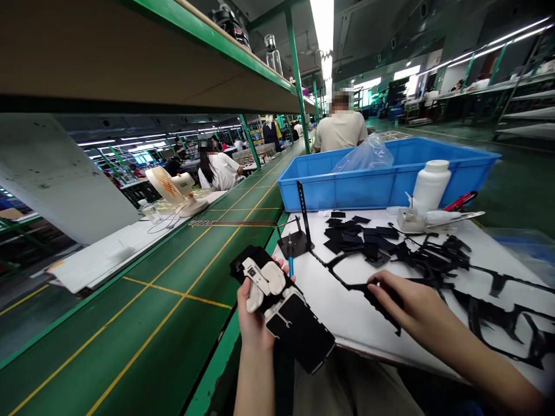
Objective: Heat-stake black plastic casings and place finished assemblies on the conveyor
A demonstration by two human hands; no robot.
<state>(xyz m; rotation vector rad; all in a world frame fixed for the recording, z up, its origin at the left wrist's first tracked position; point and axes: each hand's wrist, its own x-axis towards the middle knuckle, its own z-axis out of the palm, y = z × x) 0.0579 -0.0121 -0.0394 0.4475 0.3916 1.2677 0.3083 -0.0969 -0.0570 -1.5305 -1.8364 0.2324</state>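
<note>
My left hand (255, 315) is wrapped round a black-and-white plastic assembly (299, 329), tilted over the table's front left corner. The assembly has a flat black panel at its lower end and rounded white parts on its upper half. Over the white table, my right hand (401, 297) has its thumb and fingers pinched together at a thin black plastic frame (340, 280). That frame stretches left towards a small black stand (297, 244). A blue-handled tool (291, 263) stands upright by this stand, just behind my left hand.
Loose black pieces (347, 234) and more black frames (498, 280) lie on the white table. Behind them are a white bottle (431, 185), red-handled pliers (462, 200) and a blue bin (338, 188). A green conveyor belt (173, 323) runs along the left. Ahead sits a person (340, 130).
</note>
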